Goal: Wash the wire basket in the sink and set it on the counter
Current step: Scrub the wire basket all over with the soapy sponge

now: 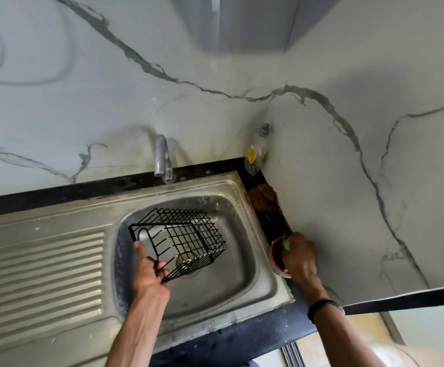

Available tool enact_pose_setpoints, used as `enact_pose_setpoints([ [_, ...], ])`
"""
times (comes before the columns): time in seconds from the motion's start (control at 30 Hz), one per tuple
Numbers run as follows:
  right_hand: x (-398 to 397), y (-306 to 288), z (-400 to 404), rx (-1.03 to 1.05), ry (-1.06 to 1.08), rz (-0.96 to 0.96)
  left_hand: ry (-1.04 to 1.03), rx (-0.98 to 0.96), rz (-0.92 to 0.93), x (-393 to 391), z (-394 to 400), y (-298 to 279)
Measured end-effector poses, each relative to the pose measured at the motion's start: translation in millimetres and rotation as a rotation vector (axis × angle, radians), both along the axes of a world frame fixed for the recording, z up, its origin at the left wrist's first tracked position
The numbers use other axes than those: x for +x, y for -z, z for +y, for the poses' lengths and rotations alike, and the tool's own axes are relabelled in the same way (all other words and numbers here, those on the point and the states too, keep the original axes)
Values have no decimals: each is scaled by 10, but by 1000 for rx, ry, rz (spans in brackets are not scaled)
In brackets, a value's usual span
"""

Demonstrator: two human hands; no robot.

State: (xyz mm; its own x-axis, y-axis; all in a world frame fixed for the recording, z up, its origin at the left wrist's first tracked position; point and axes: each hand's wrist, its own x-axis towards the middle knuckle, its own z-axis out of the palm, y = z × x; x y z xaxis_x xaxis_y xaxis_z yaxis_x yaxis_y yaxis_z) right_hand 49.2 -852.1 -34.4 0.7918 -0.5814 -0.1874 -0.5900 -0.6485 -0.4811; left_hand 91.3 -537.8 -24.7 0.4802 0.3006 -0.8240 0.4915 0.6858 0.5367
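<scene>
Black speckled counter [242, 337] is running along the near edge, and one steel sink [266, 263] with a ribbed drainboard [41, 271] on its left side is sitting in it. Two bare hands are working at this sink. Left hand [149, 274] is gripping the one black wire basket [181, 242] by its rim wire, with the fingers [162, 271] curled round the wire and the thumb lying along the frame. That basket is hanging tilted over the sink bowl, above the one round drain [187, 263], with its open side turned toward the left hand.

Right hand [299, 256] is reaching down into one small round tub with a green rim [276, 266], which is standing on the counter strip just beside the right edge of the sink. Its fingers are bent down and something green [285, 245] is showing at them, but I cannot tell if they are holding it. One dark band [321, 308] is going round the right wrist.

Farther back, a brown rag-like thing [262, 197] is lying on the same strip. One clear bottle [256, 152] with a yellow label is standing in the corner; the writing on it is too small to read. One metal tap [162, 160] is standing behind the sink. White marble-pattern walls [109, 102] with grey veins are meeting at that corner.
</scene>
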Motion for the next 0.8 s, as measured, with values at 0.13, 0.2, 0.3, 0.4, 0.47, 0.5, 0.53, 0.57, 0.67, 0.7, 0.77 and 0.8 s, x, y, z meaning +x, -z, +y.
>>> enact_pose_setpoints([
  [0.13,-24,-325,271,-16,20,-219,2,-106,-38,-62,221,105],
  [0.2,132,-437,607,12,-124,-347,15,-131,-70,-116,302,145],
  [0.3,469,-318,1135,117,-352,-391,48,-168,-98,-195,347,142],
  [0.4,678,-136,1522,173,-357,-328,69,-196,-124,-220,353,116],
  [0.47,673,-121,1738,181,-334,-348,79,-203,-152,-178,381,97],
  [0.5,644,-133,1853,181,-349,-382,84,-198,-169,-142,395,105],
  [0.53,581,-160,1965,191,-383,-419,94,-189,-183,-108,395,111],
  [0.57,500,-182,2072,219,-429,-458,111,-175,-196,-78,387,121],
  [0.67,297,-251,2325,231,-594,-553,150,-166,-231,-13,359,156],
  [0.7,263,-229,2331,193,-635,-561,156,-183,-231,-7,352,159],
  [0.77,276,-143,2206,116,-698,-567,154,-228,-219,17,371,159],
  [0.8,307,-68,2077,68,-710,-561,144,-245,-218,28,396,157],
])
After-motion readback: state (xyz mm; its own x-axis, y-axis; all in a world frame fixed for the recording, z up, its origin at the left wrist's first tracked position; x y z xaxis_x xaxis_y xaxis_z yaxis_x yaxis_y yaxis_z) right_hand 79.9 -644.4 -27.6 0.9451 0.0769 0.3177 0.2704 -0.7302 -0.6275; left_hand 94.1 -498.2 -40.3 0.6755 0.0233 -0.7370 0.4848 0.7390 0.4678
